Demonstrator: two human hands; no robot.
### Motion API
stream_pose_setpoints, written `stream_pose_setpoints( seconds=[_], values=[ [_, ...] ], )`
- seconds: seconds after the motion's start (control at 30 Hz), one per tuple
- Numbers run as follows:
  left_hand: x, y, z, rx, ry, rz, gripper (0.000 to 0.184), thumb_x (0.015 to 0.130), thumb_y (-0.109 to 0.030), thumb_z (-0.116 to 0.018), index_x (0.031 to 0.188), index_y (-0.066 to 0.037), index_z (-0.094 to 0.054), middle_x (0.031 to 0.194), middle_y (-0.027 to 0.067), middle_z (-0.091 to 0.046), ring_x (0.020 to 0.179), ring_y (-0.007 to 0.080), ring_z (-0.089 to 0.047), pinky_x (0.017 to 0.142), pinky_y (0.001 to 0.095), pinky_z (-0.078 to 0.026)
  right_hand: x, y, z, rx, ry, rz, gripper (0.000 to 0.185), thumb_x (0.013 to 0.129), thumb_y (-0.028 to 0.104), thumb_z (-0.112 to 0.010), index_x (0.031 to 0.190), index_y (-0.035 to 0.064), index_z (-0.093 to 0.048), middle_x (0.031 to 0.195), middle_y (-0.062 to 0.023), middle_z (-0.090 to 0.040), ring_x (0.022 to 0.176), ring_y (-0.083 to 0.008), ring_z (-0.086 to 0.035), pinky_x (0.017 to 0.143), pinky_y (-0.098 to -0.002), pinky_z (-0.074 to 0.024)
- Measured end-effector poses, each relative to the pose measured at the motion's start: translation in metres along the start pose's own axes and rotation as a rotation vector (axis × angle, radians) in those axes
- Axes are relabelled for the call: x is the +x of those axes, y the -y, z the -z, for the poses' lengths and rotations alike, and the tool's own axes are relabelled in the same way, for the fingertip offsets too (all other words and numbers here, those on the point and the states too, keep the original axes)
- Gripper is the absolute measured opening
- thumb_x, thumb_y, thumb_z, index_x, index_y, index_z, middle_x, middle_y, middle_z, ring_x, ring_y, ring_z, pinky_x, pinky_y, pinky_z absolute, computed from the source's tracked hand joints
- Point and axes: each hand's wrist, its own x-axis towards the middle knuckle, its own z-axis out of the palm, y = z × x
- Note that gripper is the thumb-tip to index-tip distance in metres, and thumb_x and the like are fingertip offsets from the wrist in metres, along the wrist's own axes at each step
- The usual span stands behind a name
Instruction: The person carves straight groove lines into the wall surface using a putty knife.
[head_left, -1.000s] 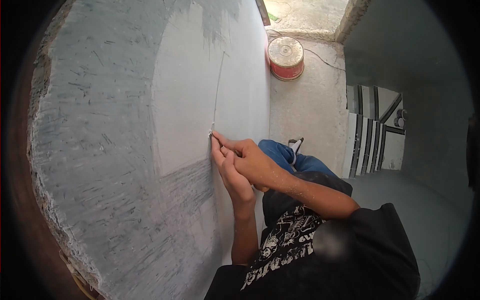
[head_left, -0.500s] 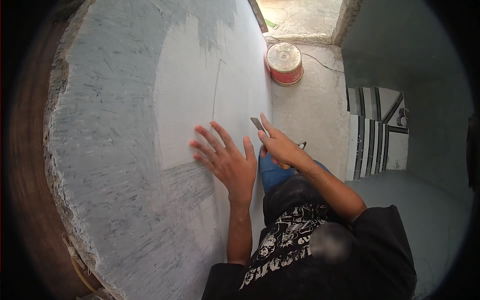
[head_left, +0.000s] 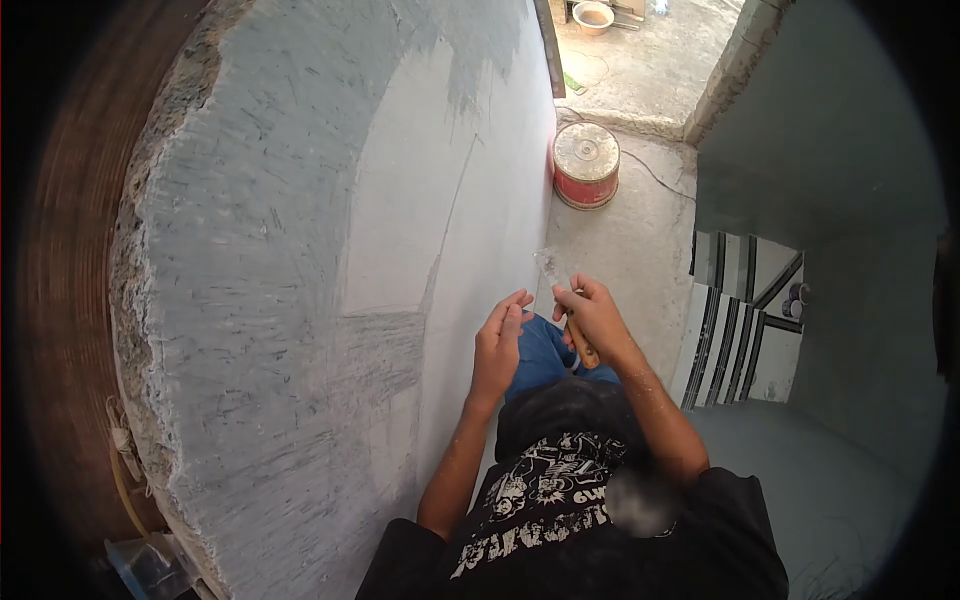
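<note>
My right hand (head_left: 600,318) is closed round the wooden handle of a putty knife (head_left: 581,343), and its thin blade points up and forward, apart from the wall. My left hand (head_left: 496,350) is held a little to the left of the knife, fingers stretched out and close together, holding nothing. Beside it stands the wall (head_left: 240,260), grey and scratched, with a smooth whitish patch (head_left: 400,180) of filler and a thin dark line running down it. I cannot tell whether the left hand touches the wall.
A red bucket (head_left: 586,185) with a dirty lid stands on the concrete floor (head_left: 640,240) ahead. Stairs with black-and-white edges (head_left: 725,330) descend on the right. A basin (head_left: 593,17) lies beyond the doorway; a cable crosses the floor.
My left hand has come off the wall area, back toward my body, its spread fingers drawing together. My right hand has lowered slightly with the putty knife, turning its handle into view. The view has shifted.
</note>
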Motion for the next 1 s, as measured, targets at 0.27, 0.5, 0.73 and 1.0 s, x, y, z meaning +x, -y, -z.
stream_pose_setpoints(
  seconds=[0.27,0.5,0.73,1.0],
  values=[
    [-0.036,-0.02,-0.014,-0.123,-0.188,-0.017,0.046,0.109,-0.021,-0.048,0.147,0.005,-0.047,0.107,0.0061,-0.062,0.08,0.006,-0.049,0.066,0.0211,-0.043,-0.013,-0.005,-0.059,0.392,0.269,-0.132,0.027,0.103,0.033,-0.058,0.096,0.0064,-0.058,0.079,-0.0023,-0.06,0.054,-0.0103,-0.058,0.044,-0.0241,-0.0482],
    [-0.063,-0.046,-0.004,-0.036,-0.434,-0.107,0.05,0.106,-0.013,-0.048,0.151,0.009,-0.04,0.137,0.0181,-0.056,0.128,0.0228,-0.055,0.108,0.0341,-0.043,-0.022,0.002,-0.105,0.571,0.442,-0.319,0.028,0.102,0.036,-0.061,0.094,0.0089,-0.061,0.078,0.0002,-0.06,0.064,-0.0107,-0.056,0.059,-0.0264,-0.0483],
    [-0.072,-0.064,0.011,0.057,-0.576,-0.02,0.058,0.099,-0.009,-0.054,0.152,0.009,-0.039,0.147,0.0243,-0.049,0.136,0.0306,-0.05,0.112,0.0397,-0.041,-0.009,-0.004,-0.129,0.649,0.704,-0.468,0.034,0.103,0.039,-0.055,0.082,0.0122,-0.056,0.068,0.0015,-0.053,0.063,-0.012,-0.05,0.062,-0.0285,-0.0458],
    [-0.071,-0.077,0.009,0.176,-0.601,-0.042,0.059,0.096,-0.004,-0.049,0.152,0.009,-0.04,0.154,0.0242,-0.044,0.143,0.0317,-0.044,0.119,0.0407,-0.035,-0.014,0.007,-0.142,0.654,0.577,-0.543,0.051,0.109,0.049,-0.047,0.073,0.0133,-0.054,0.06,0.005,-0.046,0.053,-0.0083,-0.043,0.054,-0.0239,-0.0396]
  ],
)
